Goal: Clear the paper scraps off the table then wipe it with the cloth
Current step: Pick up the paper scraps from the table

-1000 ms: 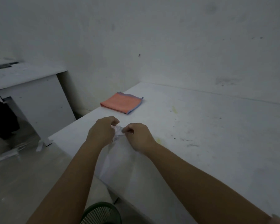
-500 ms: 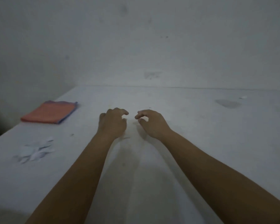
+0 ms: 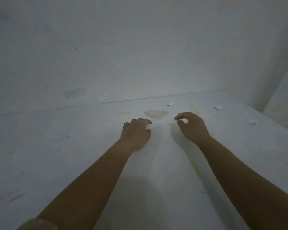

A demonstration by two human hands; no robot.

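Tabletop (image 3: 65,146), matte white and scuffed, fills the lower two thirds of the frame, with a pale yellowish stain (image 3: 155,114) of rounded outline near the centre, just above the hands. Left hand (image 3: 135,132) hovers at mid-frame, its fingers loosely curled and gripping nothing; right hand (image 3: 192,127) sits just to its right, thumb and forefinger bent toward each other with a gap between them, also without anything in them. Paper scraps lie toward the right edge, thin, flat and ragged: one (image 3: 170,104) near the back seam, one (image 3: 219,106) further right, one (image 3: 253,122) at the right-hand rim. The cloth is out of view. Being so light, the scraps may well slide or flutter off the table's right-hand edge if swept fast, and white on white, a small one could easily be missed. The stain looks dried and will probably need firm rubbing.
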